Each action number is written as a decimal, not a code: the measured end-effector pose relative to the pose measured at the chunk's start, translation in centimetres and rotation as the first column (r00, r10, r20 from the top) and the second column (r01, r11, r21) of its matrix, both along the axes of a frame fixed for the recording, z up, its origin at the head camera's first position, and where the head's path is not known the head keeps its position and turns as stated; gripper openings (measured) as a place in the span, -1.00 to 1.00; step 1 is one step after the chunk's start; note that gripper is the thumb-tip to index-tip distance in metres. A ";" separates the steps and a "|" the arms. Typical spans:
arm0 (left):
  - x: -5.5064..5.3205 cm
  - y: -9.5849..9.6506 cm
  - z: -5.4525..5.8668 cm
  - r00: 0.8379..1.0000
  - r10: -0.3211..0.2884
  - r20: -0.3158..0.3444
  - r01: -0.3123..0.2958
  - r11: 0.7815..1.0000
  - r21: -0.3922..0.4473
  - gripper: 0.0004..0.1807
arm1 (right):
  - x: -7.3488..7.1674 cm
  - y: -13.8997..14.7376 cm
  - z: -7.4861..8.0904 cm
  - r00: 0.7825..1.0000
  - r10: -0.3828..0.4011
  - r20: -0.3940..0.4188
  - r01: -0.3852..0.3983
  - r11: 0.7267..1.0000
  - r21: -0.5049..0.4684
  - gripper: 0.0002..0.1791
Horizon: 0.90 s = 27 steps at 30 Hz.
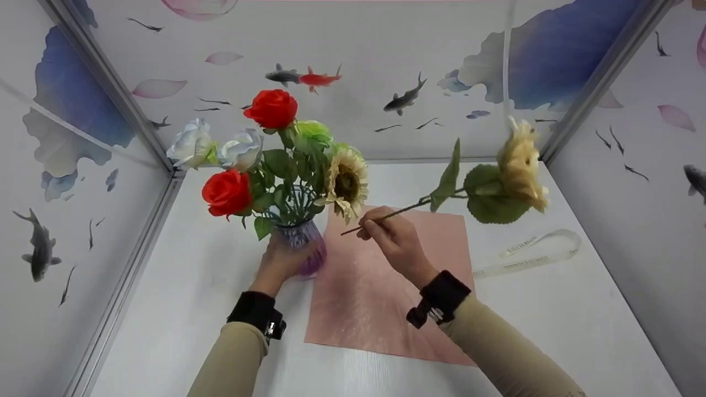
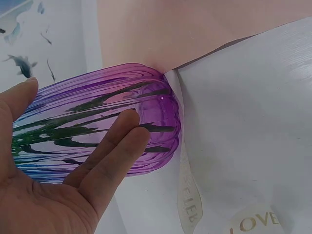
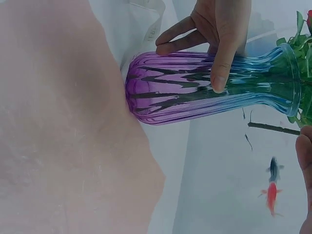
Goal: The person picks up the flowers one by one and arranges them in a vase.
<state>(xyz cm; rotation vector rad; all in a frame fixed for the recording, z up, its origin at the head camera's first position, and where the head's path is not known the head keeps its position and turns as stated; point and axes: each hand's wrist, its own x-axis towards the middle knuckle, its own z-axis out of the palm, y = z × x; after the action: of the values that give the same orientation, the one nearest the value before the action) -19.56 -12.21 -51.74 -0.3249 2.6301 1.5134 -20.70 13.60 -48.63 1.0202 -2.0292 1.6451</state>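
My left hand (image 1: pixel 279 260) grips a ribbed glass vase (image 1: pixel 314 258), purple below and blue toward the rim, with thumb and fingers on opposite sides. Several dark stems show through its glass wall (image 3: pixel 170 85). The vase holds red roses (image 1: pixel 226 192), pale blue flowers (image 1: pixel 190 144), a green bloom (image 1: pixel 312 135) and a cream sunflower (image 1: pixel 347 182). To the right of the vase, my right hand (image 1: pixel 396 241) pinches the stem of another cream sunflower (image 1: pixel 521 168). That bloom points up and right; the bare stem end (image 3: pixel 273 127) sticks out past the fingertips, beside the vase rim.
A pink sheet (image 1: pixel 380 309) lies on the white table (image 1: pixel 182 309), right of the vase and beneath my right hand. On the right lies a looped pale ribbon with lettering (image 1: pixel 532 263). Another lettered ribbon (image 2: pixel 189 202) runs by the vase base. Walls printed with fish enclose the table.
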 end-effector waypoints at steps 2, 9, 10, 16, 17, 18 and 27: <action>0.0 0.0 0.0 1.000 -0.008 -0.008 0.008 1.000 -0.007 0.03 | 0.1 0.0 0.0 1.000 0.009 0.018 -0.009 1.000 0.019 -0.80; 0.2 0.1 0.1 1.000 -0.002 0.009 0.003 1.000 -0.025 0.02 | 0.8 -0.1 0.5 0.970 0.173 0.173 -0.164 0.984 -0.065 -0.79; 0.2 0.1 0.1 1.000 -0.001 0.015 0.001 1.000 -0.027 0.02 | 0.9 -0.1 0.7 0.963 0.188 0.192 -0.176 0.981 -0.078 -0.77; 0.2 0.1 0.0 1.000 -0.001 0.013 0.002 0.999 -0.050 0.02 | 1.4 -0.1 1.7 0.939 0.231 0.256 -0.203 0.971 -0.129 -0.60; 0.1 0.1 0.0 1.000 -0.002 0.010 0.003 0.999 -0.053 0.03 | 1.5 -0.1 1.9 0.937 0.238 0.254 -0.208 0.968 -0.139 -0.58; 0.1 0.1 0.0 1.000 -0.003 0.009 0.003 0.999 -0.055 0.03 | 1.6 -0.1 2.1 0.937 0.246 0.247 -0.214 0.965 -0.149 -0.57; 0.1 0.1 0.0 1.000 0.010 0.025 -0.009 0.999 -0.053 0.00 | 2.3 -0.8 3.4 0.937 0.309 0.163 -0.269 0.936 -0.227 -0.81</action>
<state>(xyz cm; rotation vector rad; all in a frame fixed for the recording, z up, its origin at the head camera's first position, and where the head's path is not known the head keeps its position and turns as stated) -19.41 -12.13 -51.74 -0.3588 2.6568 1.4341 -18.38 12.81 -45.28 1.1685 -1.8432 2.1334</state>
